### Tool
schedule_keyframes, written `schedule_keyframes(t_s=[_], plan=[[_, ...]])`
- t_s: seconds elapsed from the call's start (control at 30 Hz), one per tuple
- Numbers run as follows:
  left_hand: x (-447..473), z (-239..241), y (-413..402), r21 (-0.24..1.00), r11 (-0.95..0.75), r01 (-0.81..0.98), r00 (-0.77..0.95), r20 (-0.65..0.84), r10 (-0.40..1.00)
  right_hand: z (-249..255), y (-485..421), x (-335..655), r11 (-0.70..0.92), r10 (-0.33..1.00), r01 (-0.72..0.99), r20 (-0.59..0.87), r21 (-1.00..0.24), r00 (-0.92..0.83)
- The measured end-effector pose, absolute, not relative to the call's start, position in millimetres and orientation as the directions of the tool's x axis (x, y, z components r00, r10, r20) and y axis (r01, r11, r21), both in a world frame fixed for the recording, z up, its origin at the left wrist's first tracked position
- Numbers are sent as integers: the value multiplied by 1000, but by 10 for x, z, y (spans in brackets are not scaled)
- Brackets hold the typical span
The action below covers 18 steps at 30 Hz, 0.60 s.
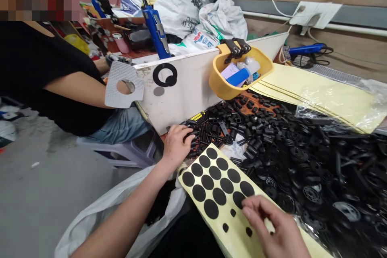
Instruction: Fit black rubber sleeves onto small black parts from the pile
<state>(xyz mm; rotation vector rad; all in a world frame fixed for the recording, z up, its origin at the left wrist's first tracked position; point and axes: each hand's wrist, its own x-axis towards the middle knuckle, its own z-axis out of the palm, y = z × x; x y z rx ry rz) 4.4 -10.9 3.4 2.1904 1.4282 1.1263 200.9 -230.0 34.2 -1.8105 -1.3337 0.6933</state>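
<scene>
A yellow backing sheet (238, 231) with rows of black round stickers (215, 172) lies slanted in front of me. My right hand (273, 223) is over its right part, thumb and forefinger pinched at the edge of one black sticker (238, 199). A few small black dots remain on the bare part of the sheet beside this hand. My left hand (177, 145) reaches past the sheet's far left corner to small black ribbed plastic pieces (208, 132). Its fingers are curved and apart, and I see nothing held in them.
Black plastic parts (302, 169) heap across the right of the table. A yellow bin (222, 84) hangs on a white board (187, 84). Yellow sheets (317, 96) lie behind the heap. A white sack (99, 213) is below my left arm; a person (60, 84) sits at left.
</scene>
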Motion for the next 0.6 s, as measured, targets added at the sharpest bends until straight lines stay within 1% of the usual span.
schedule_keyframes(t_s=[0.03,0.07,0.1,0.13,0.23,0.33,0.4,0.5,0.6], plan=[[38,24,-113,604,-471,643,204,457,866,394,-2197,2098,-129,949,597,76,-792,307],[32,16,-118,599,-476,644,205,464,862,438,-2073,2179,-103,940,672,149,-733,307],[28,11,-125,595,-480,645,203,472,858,471,-1931,2248,-73,940,751,207,-656,272],[24,8,-135,592,-483,644,200,480,854,491,-1780,2300,-59,950,822,221,-566,220],[4,17,-185,588,-490,644,177,508,843,477,-1351,2360,-24,980,880,164,-475,115],[-37,47,-268,583,-497,643,156,535,830,409,-1093,2338,34,995,905,98,-424,9],[-63,74,-340,580,-506,638,150,551,821,369,-1040,2317,48,996,918,85,-394,-16],[-53,123,-452,576,-533,620,155,575,803,340,-1073,2277,44,993,927,118,-373,0],[41,201,-539,572,-589,571,194,603,774,340,-1138,2230,37,983,917,182,-396,39]])
